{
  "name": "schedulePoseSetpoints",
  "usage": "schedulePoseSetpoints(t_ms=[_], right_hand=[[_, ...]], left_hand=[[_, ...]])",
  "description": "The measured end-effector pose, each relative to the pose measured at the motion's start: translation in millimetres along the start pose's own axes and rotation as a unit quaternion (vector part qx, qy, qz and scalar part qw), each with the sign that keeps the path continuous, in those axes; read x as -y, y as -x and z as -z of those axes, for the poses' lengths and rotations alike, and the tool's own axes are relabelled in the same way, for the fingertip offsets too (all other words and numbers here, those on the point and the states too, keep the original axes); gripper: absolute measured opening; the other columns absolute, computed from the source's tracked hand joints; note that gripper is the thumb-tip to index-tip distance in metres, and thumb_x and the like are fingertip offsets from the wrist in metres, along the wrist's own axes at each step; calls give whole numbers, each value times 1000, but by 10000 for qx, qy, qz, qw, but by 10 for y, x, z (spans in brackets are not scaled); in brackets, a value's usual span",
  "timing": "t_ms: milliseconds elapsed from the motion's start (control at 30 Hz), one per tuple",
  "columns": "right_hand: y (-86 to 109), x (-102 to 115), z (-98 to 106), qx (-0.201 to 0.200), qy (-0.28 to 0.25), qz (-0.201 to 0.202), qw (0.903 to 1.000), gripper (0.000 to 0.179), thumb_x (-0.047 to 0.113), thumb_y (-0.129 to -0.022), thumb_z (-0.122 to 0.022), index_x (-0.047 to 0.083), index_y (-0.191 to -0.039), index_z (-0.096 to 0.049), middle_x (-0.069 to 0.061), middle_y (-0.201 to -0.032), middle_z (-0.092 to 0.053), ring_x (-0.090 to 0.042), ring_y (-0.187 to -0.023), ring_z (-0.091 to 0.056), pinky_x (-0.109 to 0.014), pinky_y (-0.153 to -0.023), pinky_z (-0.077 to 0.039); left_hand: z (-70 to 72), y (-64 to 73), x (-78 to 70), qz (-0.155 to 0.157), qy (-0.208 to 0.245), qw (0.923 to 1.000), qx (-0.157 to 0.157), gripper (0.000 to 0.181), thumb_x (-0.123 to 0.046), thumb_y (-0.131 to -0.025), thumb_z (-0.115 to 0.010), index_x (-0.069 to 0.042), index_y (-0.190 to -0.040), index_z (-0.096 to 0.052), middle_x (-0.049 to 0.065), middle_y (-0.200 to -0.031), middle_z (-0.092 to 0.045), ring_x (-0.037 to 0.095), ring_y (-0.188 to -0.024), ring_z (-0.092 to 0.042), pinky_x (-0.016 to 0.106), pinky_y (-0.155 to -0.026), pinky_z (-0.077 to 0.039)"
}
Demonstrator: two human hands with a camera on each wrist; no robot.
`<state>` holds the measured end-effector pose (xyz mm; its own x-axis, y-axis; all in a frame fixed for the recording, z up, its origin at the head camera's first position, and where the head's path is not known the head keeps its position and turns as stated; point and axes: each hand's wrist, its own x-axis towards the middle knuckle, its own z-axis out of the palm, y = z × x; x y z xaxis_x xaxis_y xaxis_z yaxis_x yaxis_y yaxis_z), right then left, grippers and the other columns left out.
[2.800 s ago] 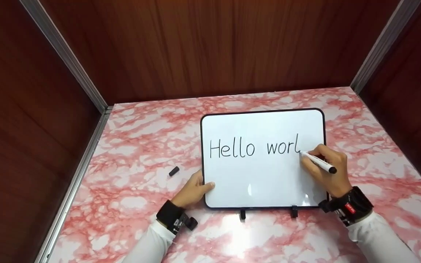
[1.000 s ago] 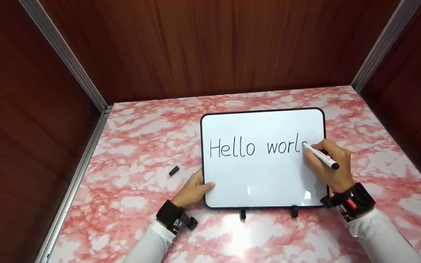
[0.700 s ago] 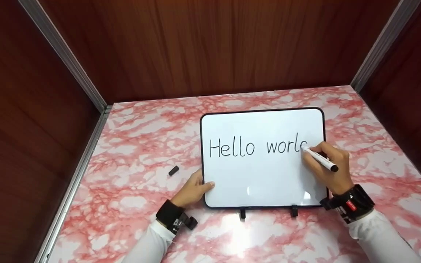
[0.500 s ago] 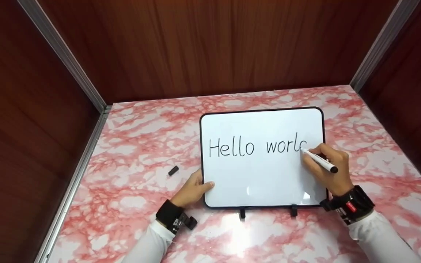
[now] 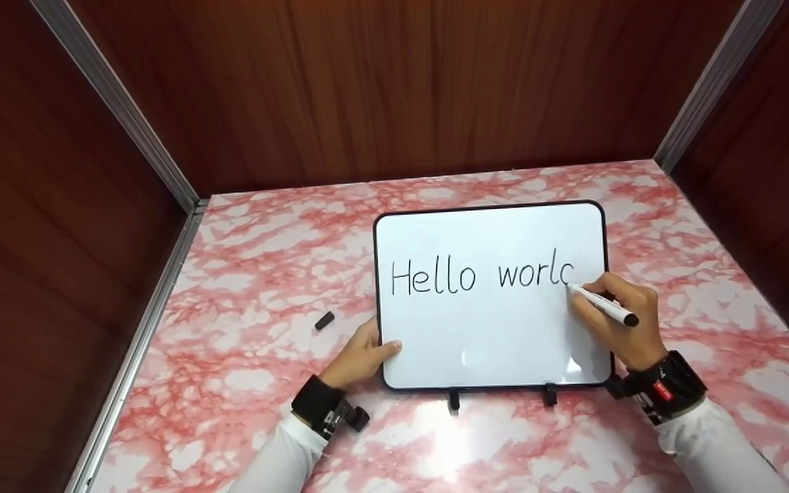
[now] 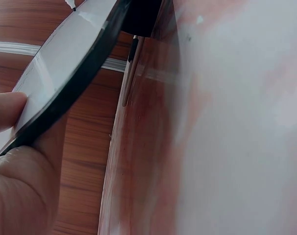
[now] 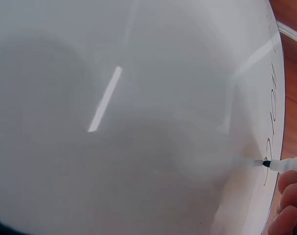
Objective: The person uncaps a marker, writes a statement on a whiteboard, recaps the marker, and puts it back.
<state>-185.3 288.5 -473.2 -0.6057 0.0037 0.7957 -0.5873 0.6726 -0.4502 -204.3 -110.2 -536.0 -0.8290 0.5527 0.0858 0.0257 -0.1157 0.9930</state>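
Note:
A whiteboard [image 5: 490, 335] with a black frame stands tilted on small black feet [image 5: 550, 394]. Black handwriting [image 5: 433, 275] on it reads "Hello worl" followed by a c-shaped curve. My left hand [image 5: 359, 357] grips the board's lower left edge, thumb on the white face and the other fingers behind it, mostly hidden. In my right hand [image 5: 624, 318] a white marker [image 5: 603, 303] with a black end is pinched between thumb and fingers. Its dark tip [image 7: 267, 164] is right at the curve's lower end in the right wrist view. A black marker cap [image 5: 324, 320] lies left of the board.
The board rests on a table [image 5: 257, 424] with a red and white marbled top. Brown wood-grain panels [image 5: 394, 89] joined by metal corner strips [image 5: 120, 103] enclose it at the back and both sides. Light glares off the tabletop in front of the board.
The marker has finished the "l" and drawn a c-shaped curve after it, its tip moving right and up, then down along the curve. The left hand keeps its place on the board.

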Motion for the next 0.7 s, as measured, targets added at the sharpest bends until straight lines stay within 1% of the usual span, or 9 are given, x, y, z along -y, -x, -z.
schedulePoseSetpoints(t_ms=[200, 467, 700], right_hand=[[0, -35, 21, -65, 87, -10, 9999, 14, 1, -70, -74, 11, -67, -65, 8, -56, -58, -5, -46, -45, -13, -43, -34], [-6, -67, 17, -160, 75, 66, 9998, 14, -1, -69, -76, 8, -67, -65, 4, -58, -60, -4, -48, -47, -11, -46, -35], [-23, -57, 29, -144, 113, 55, 9998, 13, 0, -70, -75, 8, -68, -65, 5, -58, -60, -4, -47, -47, -11, -45, -35]], left_hand=[[-4, 3, 1, 106, 91, 9999, -47, 42, 6, -94, -49, 5, -136, -41, 21, -121, -61, 32, -105, -64, 43, -89, -53], [-10, 1, 7, 48, 113, 9999, -39, 42, 7, -94, -48, 6, -136, -41, 22, -121, -61, 32, -105, -64, 44, -89, -53], [-9, 6, 8, 73, 192, 9998, -50, 41, 6, -94, -48, 6, -135, -41, 22, -120, -61, 34, -105, -64, 44, -89, -53]])
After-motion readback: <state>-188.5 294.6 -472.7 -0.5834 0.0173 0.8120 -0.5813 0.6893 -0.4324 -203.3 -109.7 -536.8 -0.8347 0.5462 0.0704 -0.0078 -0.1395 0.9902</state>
